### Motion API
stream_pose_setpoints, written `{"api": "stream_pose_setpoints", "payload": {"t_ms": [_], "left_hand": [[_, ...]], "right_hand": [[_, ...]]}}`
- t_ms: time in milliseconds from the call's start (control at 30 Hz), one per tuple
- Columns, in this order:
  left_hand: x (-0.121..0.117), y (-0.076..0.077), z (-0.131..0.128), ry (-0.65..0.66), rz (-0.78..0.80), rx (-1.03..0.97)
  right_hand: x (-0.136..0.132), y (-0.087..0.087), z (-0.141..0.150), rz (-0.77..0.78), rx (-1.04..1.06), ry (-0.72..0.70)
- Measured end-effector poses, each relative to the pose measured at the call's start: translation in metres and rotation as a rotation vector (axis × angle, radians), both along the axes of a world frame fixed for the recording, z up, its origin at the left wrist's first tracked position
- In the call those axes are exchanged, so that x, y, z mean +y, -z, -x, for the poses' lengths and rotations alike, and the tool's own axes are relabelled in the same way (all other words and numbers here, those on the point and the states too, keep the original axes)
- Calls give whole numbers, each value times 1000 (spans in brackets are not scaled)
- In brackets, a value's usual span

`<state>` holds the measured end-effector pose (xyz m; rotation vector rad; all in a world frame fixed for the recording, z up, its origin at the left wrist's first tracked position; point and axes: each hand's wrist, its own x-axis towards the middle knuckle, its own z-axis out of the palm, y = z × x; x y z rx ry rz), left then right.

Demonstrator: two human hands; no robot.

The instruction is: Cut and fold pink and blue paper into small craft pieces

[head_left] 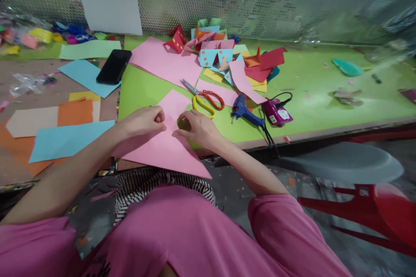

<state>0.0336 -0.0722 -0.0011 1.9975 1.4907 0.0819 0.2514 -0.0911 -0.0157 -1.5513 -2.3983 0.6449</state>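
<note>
Hands (147, 120) (198, 127), loosely curled, rest on smooth pink paper (159, 149), its corners pointed.

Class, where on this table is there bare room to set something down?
Right of the purple socket block, up to the crumpled brown paper, the green tabletop is bare but for tiny scraps. A smaller gap lies between phone and scissors. Crowded: the paper heap behind the scissors.

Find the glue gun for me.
In the head view, the blue glue gun lies on the green tabletop right of center, between the scissors and the purple socket box.
</note>
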Motion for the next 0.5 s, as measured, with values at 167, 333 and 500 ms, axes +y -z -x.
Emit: {"api": "stream_pose_setpoints", "payload": {"t_ms": [167,333,500], "left_hand": [[-1,-6,1,-81,73,-282],[-8,-15,2,-288,222,-514],[-13,-14,4,-306,135,-551]], "right_hand": [[-2,-3,-3,93,188,-27],[1,-9,-4,152,314,11],[6,-18,-2,201,341,-48]]}}
